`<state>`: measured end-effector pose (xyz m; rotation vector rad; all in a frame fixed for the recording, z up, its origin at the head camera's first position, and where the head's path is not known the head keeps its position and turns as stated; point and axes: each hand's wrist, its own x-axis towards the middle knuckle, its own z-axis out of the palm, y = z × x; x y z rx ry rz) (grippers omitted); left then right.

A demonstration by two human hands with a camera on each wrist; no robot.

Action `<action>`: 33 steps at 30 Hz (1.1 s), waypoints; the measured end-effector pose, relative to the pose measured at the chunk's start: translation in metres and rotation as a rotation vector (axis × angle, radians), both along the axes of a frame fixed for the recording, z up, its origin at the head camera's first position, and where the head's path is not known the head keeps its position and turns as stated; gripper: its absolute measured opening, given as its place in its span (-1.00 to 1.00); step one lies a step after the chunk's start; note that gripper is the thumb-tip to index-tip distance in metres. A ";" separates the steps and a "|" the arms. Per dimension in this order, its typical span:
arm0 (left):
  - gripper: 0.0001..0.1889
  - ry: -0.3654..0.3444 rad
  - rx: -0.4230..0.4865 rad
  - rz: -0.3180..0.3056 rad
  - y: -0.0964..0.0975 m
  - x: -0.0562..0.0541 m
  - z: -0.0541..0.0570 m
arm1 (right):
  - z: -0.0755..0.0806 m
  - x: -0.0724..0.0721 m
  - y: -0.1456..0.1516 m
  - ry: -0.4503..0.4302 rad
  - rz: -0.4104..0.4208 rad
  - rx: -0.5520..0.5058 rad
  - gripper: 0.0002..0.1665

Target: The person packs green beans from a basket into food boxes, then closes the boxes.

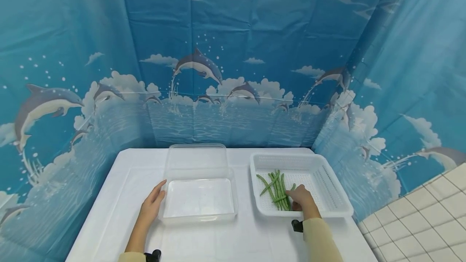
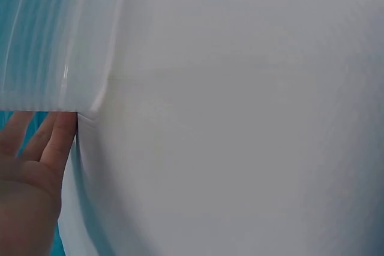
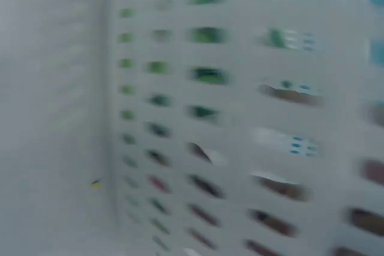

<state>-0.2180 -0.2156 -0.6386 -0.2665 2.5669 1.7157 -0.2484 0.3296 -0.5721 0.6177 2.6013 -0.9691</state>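
Touching green beans (image 1: 279, 187) in white basket (image 1: 336, 187), right hand (image 1: 303, 198), grip state indiscernible, left hand (image 1: 152, 202), grip spread, against clear container (image 1: 200, 218)

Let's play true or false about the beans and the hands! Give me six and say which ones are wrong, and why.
1. The beans lie in the white basket. True.
2. The right hand reaches into the basket. True.
3. The left hand is at the side of the clear box. True.
4. The beans are orange. False: they are green.
5. The basket stands left of the clear box. False: it stands to the right.
6. Both hands are inside the basket. False: only the right hand is.
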 end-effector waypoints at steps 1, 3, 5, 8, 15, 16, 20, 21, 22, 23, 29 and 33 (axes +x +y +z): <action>-0.41 0.001 -0.003 0.000 -0.001 0.000 0.000 | -0.004 -0.002 -0.002 0.004 0.007 0.036 -0.15; -0.41 0.008 -0.004 0.005 -0.002 0.000 0.000 | -0.008 -0.005 -0.006 0.020 0.032 0.103 -0.11; -0.41 0.007 0.002 0.009 0.000 0.001 0.000 | -0.011 -0.004 -0.008 0.030 0.051 0.153 -0.11; -0.42 0.009 0.011 0.021 0.001 0.001 -0.001 | -0.013 -0.004 -0.010 0.053 0.081 0.201 -0.15; -0.42 0.001 0.030 0.017 0.000 0.002 0.000 | -0.013 -0.007 -0.013 0.114 0.115 0.229 -0.53; -0.42 0.001 0.033 0.015 0.000 0.002 0.000 | -0.013 -0.007 -0.012 0.120 0.114 0.233 -0.57; -0.41 0.005 0.040 0.009 0.001 0.001 -0.001 | -0.015 -0.011 -0.007 0.160 0.095 0.218 -0.52; -0.41 0.008 0.041 0.006 0.001 0.001 0.000 | -0.015 -0.012 -0.006 0.169 0.089 0.194 -0.47; -0.41 0.010 0.041 0.005 0.002 0.000 0.000 | -0.015 -0.013 -0.005 0.172 0.081 0.162 -0.43; -0.41 0.010 0.041 0.004 0.002 0.000 -0.001 | -0.014 -0.014 -0.004 0.181 0.072 0.122 -0.38; -0.45 0.009 0.038 0.008 0.002 0.001 -0.002 | 0.017 -0.018 -0.022 0.256 0.022 -0.139 -0.33; -0.48 0.022 0.036 0.020 0.001 0.001 -0.003 | 0.052 -0.021 -0.059 0.326 0.080 -0.203 -0.33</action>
